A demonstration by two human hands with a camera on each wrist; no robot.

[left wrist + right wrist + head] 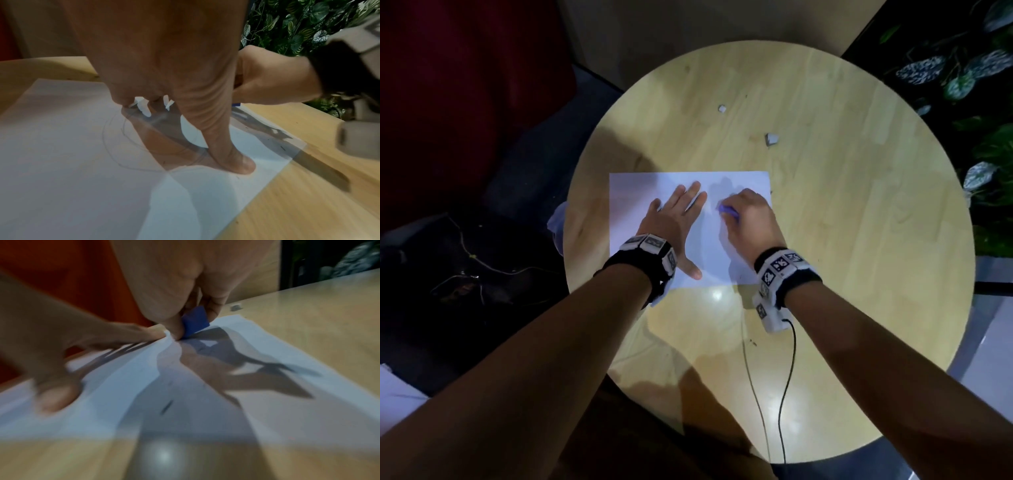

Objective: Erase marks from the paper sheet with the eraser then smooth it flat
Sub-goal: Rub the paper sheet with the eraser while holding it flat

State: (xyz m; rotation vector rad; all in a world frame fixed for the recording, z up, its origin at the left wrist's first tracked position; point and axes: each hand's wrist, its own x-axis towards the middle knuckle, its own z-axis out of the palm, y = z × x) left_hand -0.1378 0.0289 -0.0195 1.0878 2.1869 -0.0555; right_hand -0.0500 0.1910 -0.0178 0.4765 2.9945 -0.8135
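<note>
A white paper sheet (640, 192) lies on the round wooden table (825, 205). My left hand (674, 219) presses flat on the sheet with fingers straight and spread, the thumb out toward the near edge. My right hand (746, 212) pinches a blue eraser (726, 209) and holds its lower edge against the paper just right of the left fingertips. The right wrist view shows the eraser (195, 321) between thumb and fingers, touching the sheet (267, 402). Faint curved pencil lines (123, 146) run across the paper (61, 178) near my left thumb (236, 159).
Two small grey-white scraps (771, 138) (722, 109) lie on the table beyond the sheet. A black cable (787, 377) trails from my right wristband over the near table edge. Leafy plants (962, 68) stand at the right; a dark red surface (465, 85) is at the left.
</note>
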